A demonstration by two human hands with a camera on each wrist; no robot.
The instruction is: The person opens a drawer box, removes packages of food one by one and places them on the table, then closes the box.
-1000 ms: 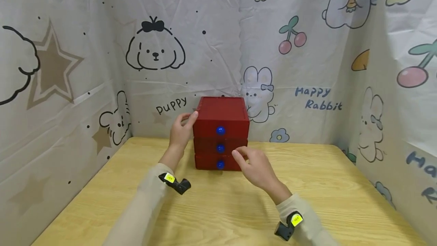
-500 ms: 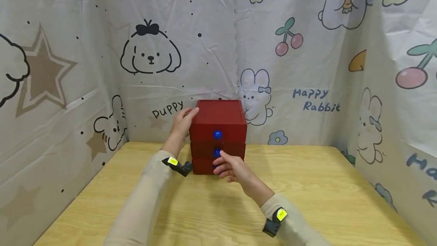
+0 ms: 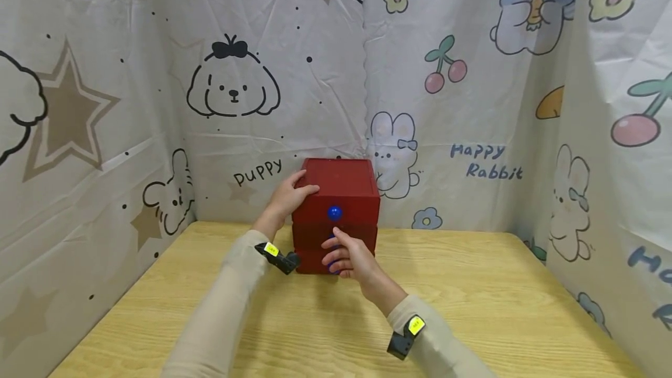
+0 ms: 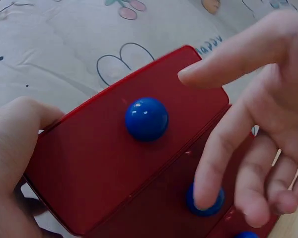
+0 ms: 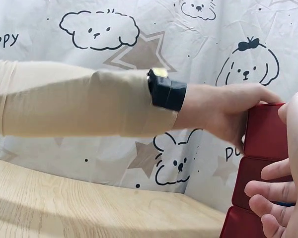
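Note:
A small red drawer box (image 3: 338, 177) stands on the table, with three drawers one above another, each bearing a round blue knob. My left hand (image 3: 286, 197) grips its upper left edge, thumb over the top and fingers down the side. In front of the two lower drawers is my right hand (image 3: 357, 258), fingers loosely bent and thumb spread apart. The top knob (image 4: 147, 119) shows fully in the left wrist view. Across the middle knob (image 4: 208, 204) lies a fingertip of my right hand; contact cannot be told. The bottom knob (image 4: 247, 235) is partly visible.
The box stands at the back of the wooden table (image 3: 472, 296), close to a printed curtain (image 3: 325, 74). More curtain encloses the left and right sides. A black wrist camera (image 3: 277, 258) is on the left sleeve, another wrist camera (image 3: 405, 337) on the right.
My right hand has moved left from the box's right side to in front of the lower knobs, its fingers spreading. My left hand has shifted onto the box's top left edge.

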